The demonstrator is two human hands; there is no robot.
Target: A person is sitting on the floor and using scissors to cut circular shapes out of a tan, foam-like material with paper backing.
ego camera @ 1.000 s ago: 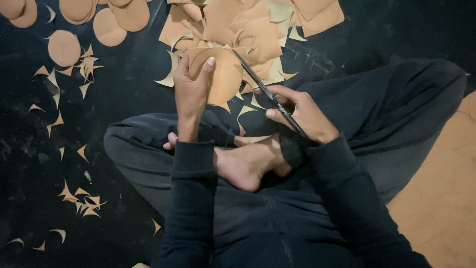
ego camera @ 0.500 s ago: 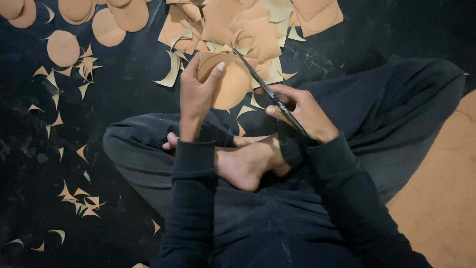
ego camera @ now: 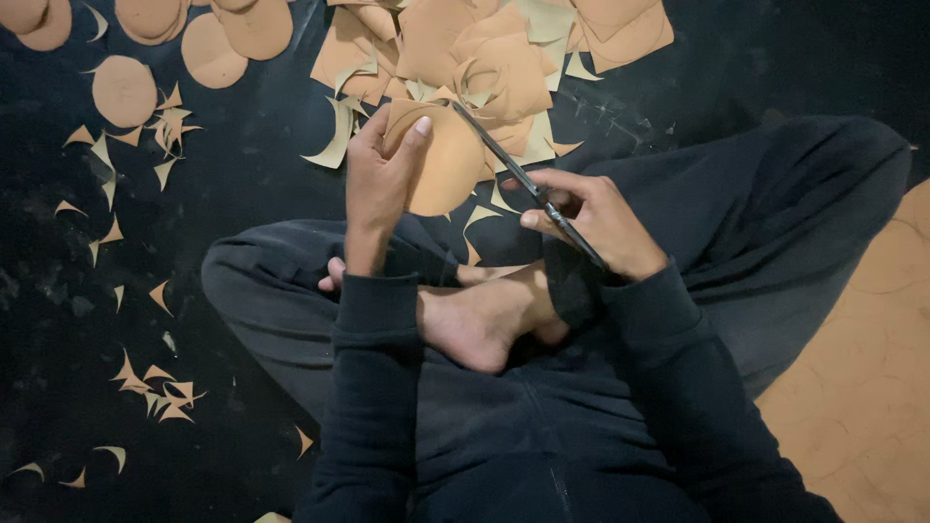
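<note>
Scissors (ego camera: 528, 184) against rounded, seemingly leathery tan disc (ego camera: 446, 165)

**Tan on black**

The round piece (ego camera: 448, 165) held up at centre is plain tan, without pattern. The scissors (ego camera: 528, 184) crossing it are dark grey metal. The heap of cut sheets (ego camera: 484, 58) on the far side shows tan with paler, cream-coloured slivers. Discs (ego camera: 124, 90) at far left are the same tan. The floor (ego camera: 58, 291) is black, speckled with dust. Sleeves and trousers (ego camera: 775, 213) are dark charcoal. The large sheet (ego camera: 862, 387) at near right is tan, faintly marked with circle outlines.
</note>
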